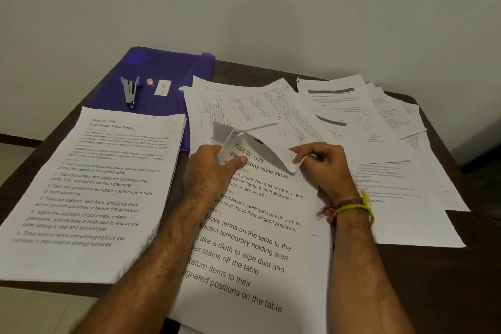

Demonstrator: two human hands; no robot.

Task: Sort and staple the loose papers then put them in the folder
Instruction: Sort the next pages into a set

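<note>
A set of printed sheets headed "TASK ID: 1228" (252, 238) lies in front of me, its top edge lifted and curled. My left hand (210, 171) grips the top left corner of these sheets, thumb on the front page. My right hand (321, 164) pinches the folded-over top right corner. A thick stack headed "Four-Person Table Setting" (92, 192) rests at the left. Loose papers (352, 122) are spread across the right half of the table. The purple folder (168, 73) lies at the back left, with a silver stapler (130, 92) on top of it.
A small staple box (149, 81) and a white slip (163, 87) also sit on the folder. The dark table (447, 279) meets a pale wall at the back, and its front and left edges drop to a light floor.
</note>
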